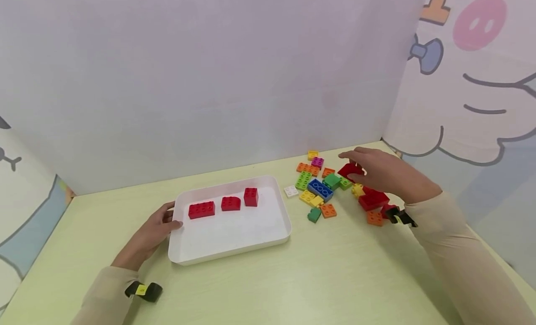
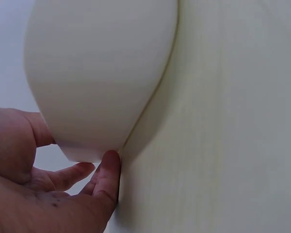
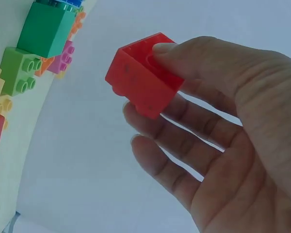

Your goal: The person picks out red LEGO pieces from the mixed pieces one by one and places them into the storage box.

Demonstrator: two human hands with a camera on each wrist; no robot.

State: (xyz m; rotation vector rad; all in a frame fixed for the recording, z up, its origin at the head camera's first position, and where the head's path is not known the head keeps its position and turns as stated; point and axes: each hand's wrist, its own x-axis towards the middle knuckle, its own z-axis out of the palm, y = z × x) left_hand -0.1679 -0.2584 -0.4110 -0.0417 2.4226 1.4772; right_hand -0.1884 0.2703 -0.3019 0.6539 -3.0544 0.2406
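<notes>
A white tray (image 1: 226, 239) lies on the table with three red building bricks inside: a long one (image 1: 202, 210), one with a rounded end (image 1: 231, 203) and a small block (image 1: 251, 197). At its left end my left hand (image 1: 152, 232) grips the wall, thumb over the rim and fingers outside. The left wrist view shows fingertips low against the tray's wall (image 2: 102, 77). Above the loose pile, my right hand (image 1: 378, 171) pinches a red brick (image 3: 145, 77) between thumb and fingers. The thumb presses into the brick's hollow underside, and its studs face the fingers.
Right of the tray lie loose bricks, among them a blue one (image 1: 320, 190), a lime one (image 1: 303, 180), a white one (image 1: 291, 191) and an orange one (image 1: 328, 210). Under my right wrist sits another red brick (image 1: 373, 199). A pale wall (image 1: 201, 106) rises behind the table.
</notes>
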